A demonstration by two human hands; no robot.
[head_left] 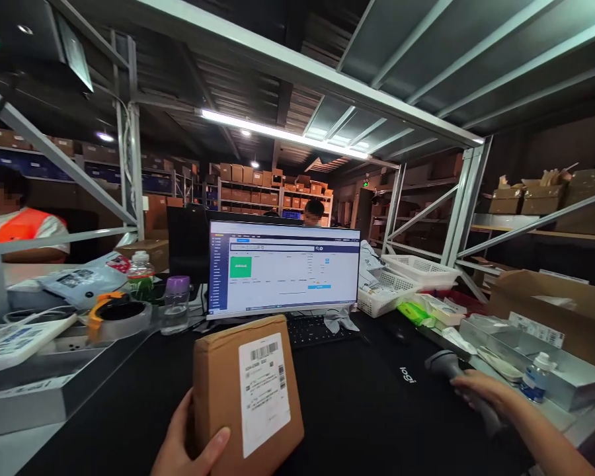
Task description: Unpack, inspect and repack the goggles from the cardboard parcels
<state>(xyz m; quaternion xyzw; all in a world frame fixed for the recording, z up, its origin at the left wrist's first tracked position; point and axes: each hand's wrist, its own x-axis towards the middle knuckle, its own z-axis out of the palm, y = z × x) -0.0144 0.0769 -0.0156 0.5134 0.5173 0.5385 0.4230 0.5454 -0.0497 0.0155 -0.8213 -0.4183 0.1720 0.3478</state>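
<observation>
A brown cardboard box [218,390] with a white barcode label [265,396] is gripped at its lower left by my left hand [191,439], thumb on the labelled face. The label faces me, and the box leans a little. At the right, my right hand [483,390] is wrapped round the handle of a grey barcode scanner [443,362], whose head points left over the black desk mat [347,410]. Behind the box stands a lit monitor [282,271] showing a web page with a green square. A black keyboard [307,330] lies below it, partly hidden by the box.
Left are a tape dispenser [119,314], a purple-lidded cup [176,307] and a bottle [141,274]. Right are white baskets [387,291], a small blue-labelled bottle [536,378] and an open carton [545,297]. A person in an orange vest [27,226] is at the far left. Metal shelf frames surround the desk.
</observation>
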